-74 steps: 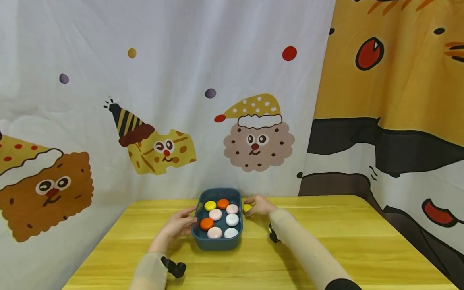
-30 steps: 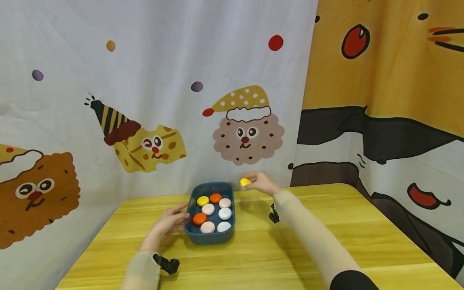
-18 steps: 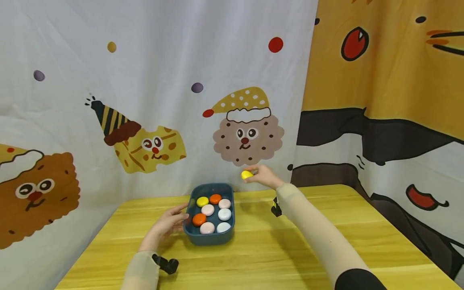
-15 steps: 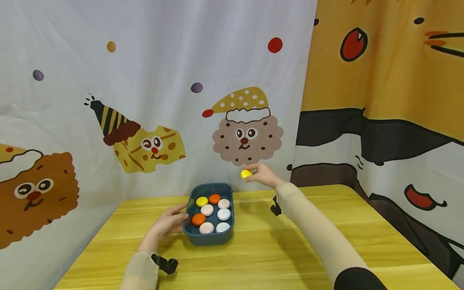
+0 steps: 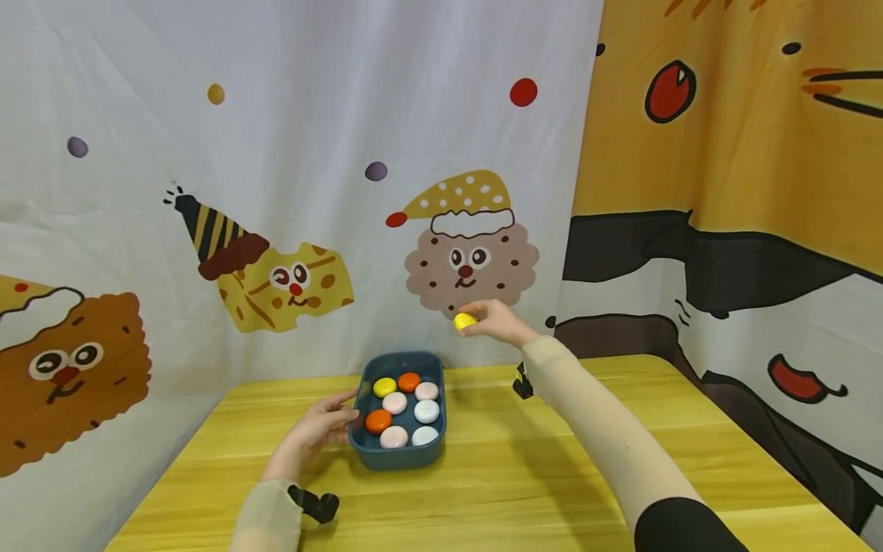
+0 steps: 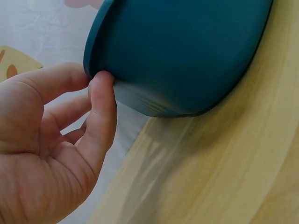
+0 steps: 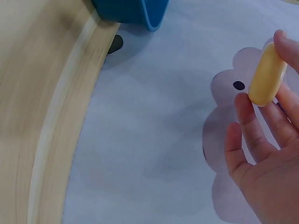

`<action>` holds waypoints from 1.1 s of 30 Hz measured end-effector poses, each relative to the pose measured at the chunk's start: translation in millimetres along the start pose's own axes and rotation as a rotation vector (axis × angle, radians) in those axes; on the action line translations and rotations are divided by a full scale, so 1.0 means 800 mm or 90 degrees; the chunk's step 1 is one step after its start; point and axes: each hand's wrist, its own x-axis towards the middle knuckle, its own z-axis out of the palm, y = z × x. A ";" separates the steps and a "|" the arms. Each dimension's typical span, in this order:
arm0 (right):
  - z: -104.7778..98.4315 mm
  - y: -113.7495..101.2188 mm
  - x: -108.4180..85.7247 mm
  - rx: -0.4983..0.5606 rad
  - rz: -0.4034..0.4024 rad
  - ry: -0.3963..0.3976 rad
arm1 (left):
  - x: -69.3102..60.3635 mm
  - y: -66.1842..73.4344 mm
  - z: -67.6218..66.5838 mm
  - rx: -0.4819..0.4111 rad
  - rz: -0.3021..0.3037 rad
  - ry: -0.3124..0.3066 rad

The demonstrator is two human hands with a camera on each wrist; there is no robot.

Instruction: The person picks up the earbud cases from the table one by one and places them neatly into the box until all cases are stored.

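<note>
A blue-grey rectangular tub (image 5: 397,464) with rounded corners stands on the table. Several glossy, button-shaped rounded discs lie inside it: yellow (image 5: 385,387), orange (image 5: 378,421), pale pink (image 5: 394,437) and white (image 5: 426,412). My left hand (image 5: 313,433) holds the tub's left side near the rim, thumb and fingers against the wall (image 6: 177,56). Above and right of the tub's far end, my right hand (image 5: 498,322) pinches another yellow disc (image 5: 465,321) between thumb and fingertips. The right wrist view shows this disc (image 7: 267,74) edge-on, the other fingers loosely bent.
The wood-grain table (image 5: 497,491) meets a white cartoon-printed curtain (image 5: 297,138) close behind the tub. Another curtain (image 5: 635,153), with a large orange and black print, hangs at the right. Black wrist devices (image 5: 313,504) sit on both forearms.
My right hand has lifted the yellow disc off the table beside the tub and raised it before the curtain, rising slightly in the last half second. My left hand stays at the tub.
</note>
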 end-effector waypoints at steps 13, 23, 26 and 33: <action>-0.008 -0.025 0.005 -0.029 -0.008 -0.014 | 0.000 0.006 0.001 0.006 -0.008 0.010; 0.001 -0.032 0.009 -0.029 -0.013 -0.026 | -0.001 0.005 0.000 -0.005 -0.005 0.004; 0.005 -0.032 0.010 -0.026 -0.017 -0.029 | -0.001 0.005 0.000 -0.004 -0.001 0.006; 0.018 -0.037 0.015 -0.014 -0.021 -0.049 | -0.002 0.005 0.001 0.000 -0.002 0.010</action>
